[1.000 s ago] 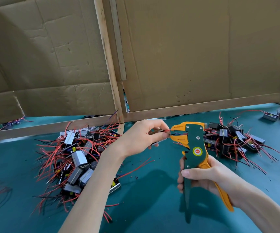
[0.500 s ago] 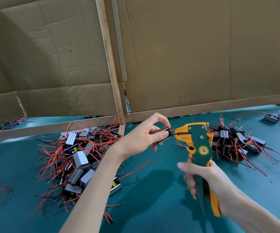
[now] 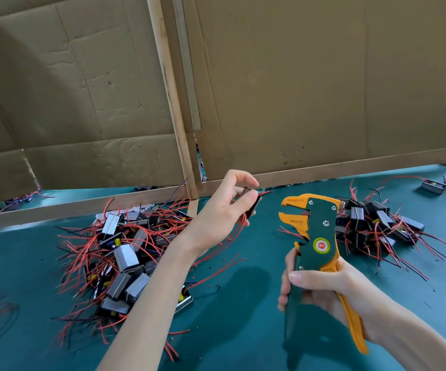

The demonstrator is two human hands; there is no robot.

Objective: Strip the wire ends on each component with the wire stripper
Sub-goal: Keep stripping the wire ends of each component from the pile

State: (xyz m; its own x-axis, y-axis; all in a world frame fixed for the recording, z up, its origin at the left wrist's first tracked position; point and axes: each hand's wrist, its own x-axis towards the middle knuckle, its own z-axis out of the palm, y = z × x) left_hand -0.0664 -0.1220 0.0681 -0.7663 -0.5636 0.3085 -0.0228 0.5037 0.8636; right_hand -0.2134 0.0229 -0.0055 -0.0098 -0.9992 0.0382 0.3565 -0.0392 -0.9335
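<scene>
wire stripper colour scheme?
Wire stripper: dark green body, orange nose and one orange handle, round red-yellow sticker. Clearest in the head view.

— What colours is the pistol-shaped plastic wire stripper (image 3: pixel 320 228)?
— Dark green body, orange-yellow jaws and rear handle. Its round sticker (image 3: pixel 321 245) has a red centre and a yellow-green ring.
— And the flat tabletop (image 3: pixel 243 330)?
— Plain teal. The box-shaped metal components (image 3: pixel 125 258) heaped there are silver-grey and black, tangled in red and black wires (image 3: pixel 80 253).
— The one held up?
— A small black component (image 3: pixel 253 206), trailing red wire. Behind it are brown cardboard panels (image 3: pixel 296 89) and pale wooden strips (image 3: pixel 173 103).
</scene>
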